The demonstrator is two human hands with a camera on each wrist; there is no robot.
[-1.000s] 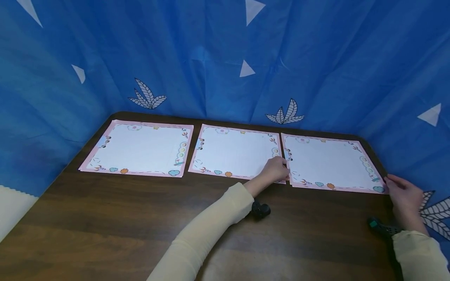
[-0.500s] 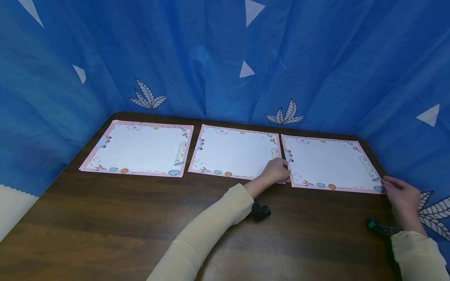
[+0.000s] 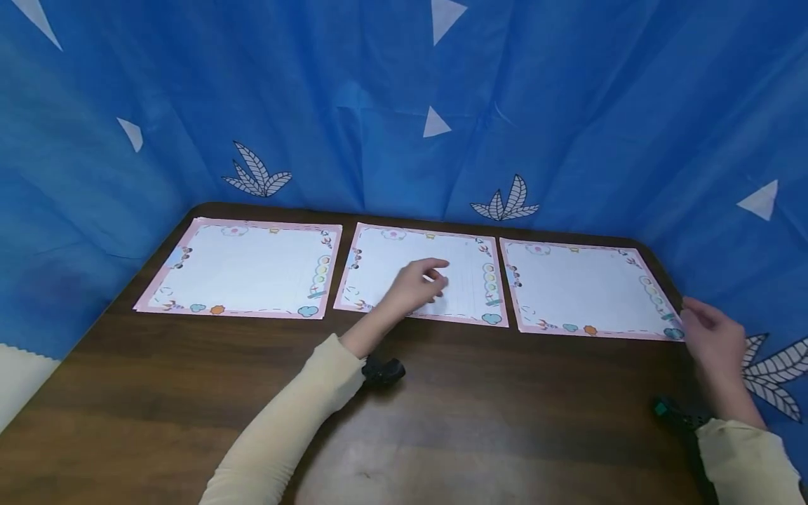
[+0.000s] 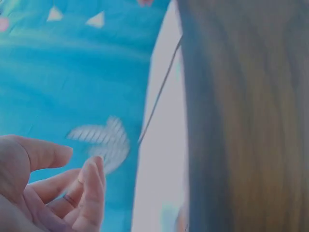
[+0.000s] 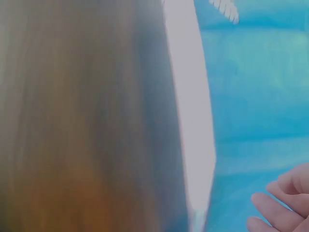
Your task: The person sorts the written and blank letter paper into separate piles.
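Three pink-bordered paper sheets with small cartoon prints lie in a row: a left sheet (image 3: 240, 270), a middle sheet (image 3: 454, 287) and a right sheet (image 3: 587, 291). My left hand (image 3: 413, 284) hovers over the middle sheet, its loosely bent fingers and thumb apart with nothing between them, as the left wrist view also shows. At the near right corner of the right sheet is my right hand (image 3: 716, 340). Its fingers (image 5: 275, 210) are loosely bent and stand off from the paper in the right wrist view.
The sheets lie along the far side of a dark brown wooden table (image 3: 473, 421). A blue curtain (image 3: 379, 105) with white triangles and leaf prints hangs right behind it and at both sides. Black wrist devices, one of them (image 3: 383, 372) at the left cuff, are worn on both arms.
My left hand has let go of the right sheet's near left corner and moved left over the middle sheet. The right hand has come slightly off the corner. The head view has shifted slightly.
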